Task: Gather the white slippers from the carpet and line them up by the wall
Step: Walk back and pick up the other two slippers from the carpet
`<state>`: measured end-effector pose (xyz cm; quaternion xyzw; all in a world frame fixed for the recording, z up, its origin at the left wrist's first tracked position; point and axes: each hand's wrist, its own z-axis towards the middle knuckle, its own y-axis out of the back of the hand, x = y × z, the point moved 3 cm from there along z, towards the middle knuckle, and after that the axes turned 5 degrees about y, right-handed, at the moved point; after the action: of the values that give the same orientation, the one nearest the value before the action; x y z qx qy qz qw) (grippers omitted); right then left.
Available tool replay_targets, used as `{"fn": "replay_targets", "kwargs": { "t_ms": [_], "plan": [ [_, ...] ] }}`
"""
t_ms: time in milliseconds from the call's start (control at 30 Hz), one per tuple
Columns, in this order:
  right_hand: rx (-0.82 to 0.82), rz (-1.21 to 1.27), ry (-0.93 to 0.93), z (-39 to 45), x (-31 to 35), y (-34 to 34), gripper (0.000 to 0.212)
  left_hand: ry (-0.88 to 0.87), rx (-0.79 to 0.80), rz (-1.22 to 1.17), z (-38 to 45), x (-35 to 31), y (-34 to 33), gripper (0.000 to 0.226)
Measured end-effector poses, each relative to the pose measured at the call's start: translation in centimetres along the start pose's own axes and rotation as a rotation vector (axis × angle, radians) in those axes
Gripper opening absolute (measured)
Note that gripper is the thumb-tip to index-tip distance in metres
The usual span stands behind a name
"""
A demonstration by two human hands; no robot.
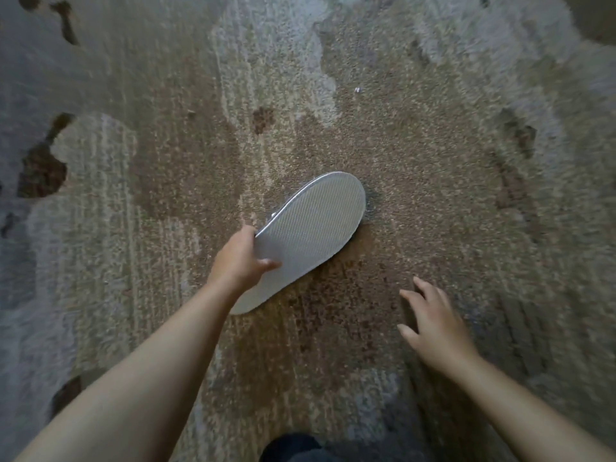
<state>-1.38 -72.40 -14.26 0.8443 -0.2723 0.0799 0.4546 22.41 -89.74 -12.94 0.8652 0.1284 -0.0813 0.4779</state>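
- White slipper (310, 225), ribbed sole turned up toward the camera, is held above the mottled brown and grey carpet (416, 145).
- Left hand (240, 258) is clamped on the slipper near its heel, thumb on the sole.
- Toe end points up and to the right, tilted.
- Right hand (436, 328) hangs apart from the slipper, fingers spread, holding nothing.

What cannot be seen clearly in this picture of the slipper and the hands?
- Slipper upper: hidden in the head view; only the sole faces the camera.
- Left hand fingers: behind the slipper.
- Wall and other slippers: outside the frame.
- Carpet edges: blurred.
- Right hand: open, empty.
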Motion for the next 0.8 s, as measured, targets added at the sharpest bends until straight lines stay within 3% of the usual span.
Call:
{"fn": "replay_targets", "kwargs": {
  "t_ms": [133, 233, 467, 633, 800],
  "plan": [
    [-0.009, 0.038, 0.037, 0.2, -0.3, 0.4, 0.055, -0.144, 0.056, -0.206, -1.5, -2.2, -0.2, 0.03],
    [-0.085, 0.269, -0.016, -0.8, -1.2, 1.6, 0.045, -0.242, 0.067, -0.324, -3.1, -6.0, -1.1, 0.027],
    [-0.434, 0.544, -0.387, -8.9, -12.1, 4.7, 0.026, -0.427, 0.353, -0.386, -8.7, -20.6, -9.4, 0.029],
    [-0.64, 0.544, -0.777, -17.0, -20.8, 3.5, 0.038, -0.518, 0.529, -0.391, -14.3, -28.3, -16.8, 0.027],
    [-0.611, 0.438, -1.032, -21.4, -25.5, 0.3, 0.068, -0.585, 0.617, -0.378, -18.0, -31.5, -21.6, 0.025]
  ]
}}
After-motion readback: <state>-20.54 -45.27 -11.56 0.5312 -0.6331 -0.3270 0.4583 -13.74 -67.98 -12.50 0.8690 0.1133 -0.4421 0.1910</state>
